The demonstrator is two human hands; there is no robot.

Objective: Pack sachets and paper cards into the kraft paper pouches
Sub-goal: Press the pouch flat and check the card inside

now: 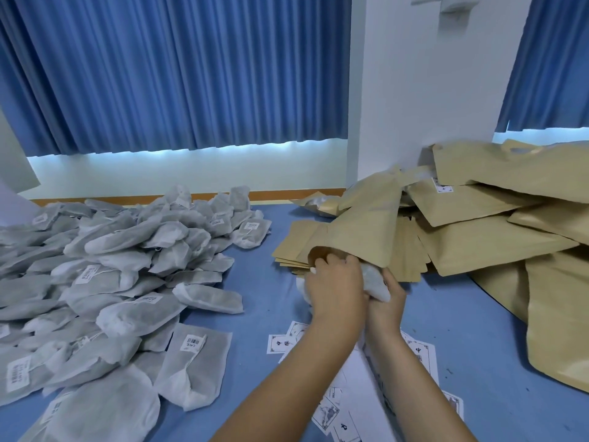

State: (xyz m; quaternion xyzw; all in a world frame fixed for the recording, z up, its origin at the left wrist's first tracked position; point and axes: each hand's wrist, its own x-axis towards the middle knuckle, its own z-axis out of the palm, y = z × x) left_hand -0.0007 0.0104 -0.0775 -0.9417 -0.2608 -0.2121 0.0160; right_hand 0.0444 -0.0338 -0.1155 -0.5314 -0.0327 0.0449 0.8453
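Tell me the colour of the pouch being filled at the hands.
Plain kraft brown pouch, no print visible; shows best in the head view.

Bare forearms (287, 378), bare left grip (334, 282), right grip (387, 301).

A blue counter (255, 279) is carrying a sprawling heap of grey-white sachets (111, 266) on its left, a stack of flat kraft paper pouches (293, 247) is lying near the middle, bulkier kraft paper pouches (494, 218) are lying piled at the right, and printed paper cards (282, 344) are lying scattered near the front
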